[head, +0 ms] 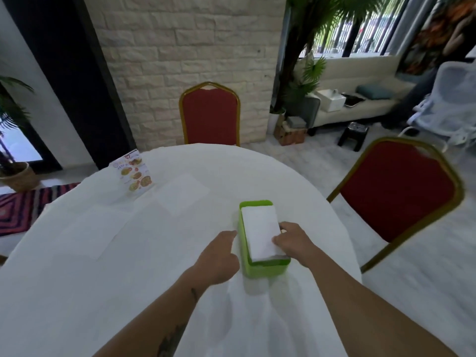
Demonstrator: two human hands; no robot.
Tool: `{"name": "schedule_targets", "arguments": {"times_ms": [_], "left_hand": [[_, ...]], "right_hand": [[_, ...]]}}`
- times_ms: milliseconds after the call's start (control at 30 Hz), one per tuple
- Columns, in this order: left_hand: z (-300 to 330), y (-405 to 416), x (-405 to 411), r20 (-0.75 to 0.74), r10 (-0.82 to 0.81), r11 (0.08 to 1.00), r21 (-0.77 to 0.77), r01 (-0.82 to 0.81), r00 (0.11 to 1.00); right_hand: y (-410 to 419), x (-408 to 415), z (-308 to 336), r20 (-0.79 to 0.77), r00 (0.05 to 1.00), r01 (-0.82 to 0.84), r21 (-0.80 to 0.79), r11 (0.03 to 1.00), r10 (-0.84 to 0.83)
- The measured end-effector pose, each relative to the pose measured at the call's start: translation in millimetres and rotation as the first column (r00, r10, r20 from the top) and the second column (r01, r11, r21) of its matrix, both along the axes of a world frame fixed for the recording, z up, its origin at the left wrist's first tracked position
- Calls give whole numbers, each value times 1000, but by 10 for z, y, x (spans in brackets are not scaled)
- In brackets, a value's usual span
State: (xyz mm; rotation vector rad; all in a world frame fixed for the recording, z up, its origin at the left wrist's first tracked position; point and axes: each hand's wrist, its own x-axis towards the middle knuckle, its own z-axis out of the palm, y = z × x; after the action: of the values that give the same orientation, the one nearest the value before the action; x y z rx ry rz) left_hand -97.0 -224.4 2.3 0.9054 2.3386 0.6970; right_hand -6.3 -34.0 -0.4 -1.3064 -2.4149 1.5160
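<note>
Writing: the menu card (134, 173), standing well to the left of and beyond the green box (255, 203), carries food photographs and print too blurred to read. The box rests on the white tabletop (128, 253) and holds a stack of white napkins (260, 228). The right hand (293, 243) is at the box's near right corner and grips the stack, thumb on top, fingers curled down its right edge. The left hand (219, 256) sits just beside the box's left wall, fingers curled; whether it touches or grips cannot be told.

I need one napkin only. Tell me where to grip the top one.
Pinch the top napkin at its near right edge, from the right like the right hand: the flat stack reaches the rim of the green box, baring that edge.
</note>
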Motion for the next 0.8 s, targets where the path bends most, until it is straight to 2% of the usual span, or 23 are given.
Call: {"name": "schedule_targets", "arguments": {"times_ms": [200, 333, 400, 467, 567, 633, 733, 800], "left_hand": [[106, 128, 104, -136, -152, 987, -62, 145, 979], [39, 187, 83, -202, -245, 964, -154, 216, 948], [13, 206, 66, -230, -292, 949, -191, 251, 929], [-21, 224, 41, -264, -336, 933, -226, 281, 904], [-79, 249, 4, -294, -393, 907, -276, 316, 871], [-109, 268, 2, -305, -431, 888, -309, 340, 850], [-120, 277, -10, -307, -438, 885, -311, 346, 845], [-97, 250, -38, -298, -390, 914, -245, 325, 871]], "right_hand": [[-11, -57, 18, 105, 991, -103, 234, 967, 81], [-24, -68, 3, 196, 978, -146, 374, 916, 76], [-55, -42, -10, 241, 967, -205, 550, 810, 82], [-89, -4, -59, 289, 944, -320, 688, 652, 158], [-125, 62, -192, 405, 849, -529, 654, 541, 340], [-138, 99, -261, 466, 800, -601, 620, 505, 379], [-121, 59, -203, 480, 794, -607, 609, 510, 372], [-114, -33, -93, 476, 800, -599, 595, 536, 365]]}}
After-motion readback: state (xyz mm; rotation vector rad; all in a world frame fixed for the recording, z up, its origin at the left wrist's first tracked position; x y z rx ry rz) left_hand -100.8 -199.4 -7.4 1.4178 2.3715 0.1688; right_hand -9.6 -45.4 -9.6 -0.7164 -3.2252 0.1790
